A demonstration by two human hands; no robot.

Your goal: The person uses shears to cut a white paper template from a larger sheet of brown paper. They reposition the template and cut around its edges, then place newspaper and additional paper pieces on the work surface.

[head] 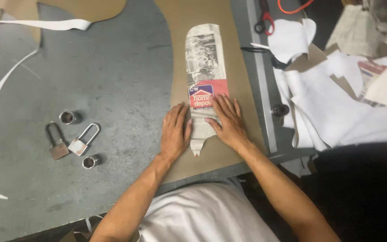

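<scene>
Head camera view looks down on a grey worktable (90,80) where a long narrow pattern piece cut from newspaper (204,67) lies on a sheet of tan brown card (238,71). The left hand (174,133) lies flat just beside the left edge of the newspaper piece, the fingers straight and close together, holding nothing. The right hand (228,122) presses flat on the lower part of the same piece, its fingers a little spread, and it covers part of the red and blue printed patch there. The pointed lower end of the newspaper piece shows between the two hands.

At the left on the table are two small padlocks (70,142) with open-looking shackles and two short metal cylinders (69,117), well apart from the hands. Red-handled scissors (263,22) lie at the top, partly cut off by the frame edge. A pile of white cut sheets (332,103) fills the right side; what lies under it is hidden. The lower right corner is dark and nothing can be made out there. A white shirt (202,215) of the person fills the bottom.
</scene>
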